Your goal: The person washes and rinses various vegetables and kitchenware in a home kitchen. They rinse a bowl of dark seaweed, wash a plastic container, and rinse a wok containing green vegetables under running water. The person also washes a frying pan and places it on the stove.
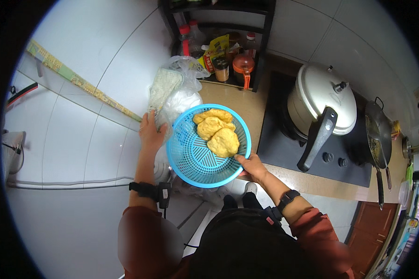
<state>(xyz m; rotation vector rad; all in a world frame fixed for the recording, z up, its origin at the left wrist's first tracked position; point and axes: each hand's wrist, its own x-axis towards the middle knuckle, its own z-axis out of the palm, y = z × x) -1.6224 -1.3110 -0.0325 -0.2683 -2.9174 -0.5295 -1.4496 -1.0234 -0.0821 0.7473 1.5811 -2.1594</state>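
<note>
A round blue plastic basket (pixel 176 164) is before me, with several yellow, flat, puffy pieces of food (pixel 223 142) lying in it. My right hand (pixel 253 166) grips the basket's lower right rim, thumb on top and fingers beneath. To the left of the basket, my left hand (pixel 152 130) has its fingers apart and touches a clear plastic bag (pixel 164 122); whether it pinches the plastic cannot be told. Just beyond that hand lie a pale, textured cloth-like item (pixel 166 83) and a bag with white contents (pixel 183 103).
A pressure cooker (pixel 326 101) stands on the black gas hob (pixel 282 146) at the right, its handle pointing toward me. Farther right is a dark wok (pixel 379 132). A black rack (pixel 265 45) with jars and bottles stands at the back. Tiled wall (pixel 76 132) borders the left.
</note>
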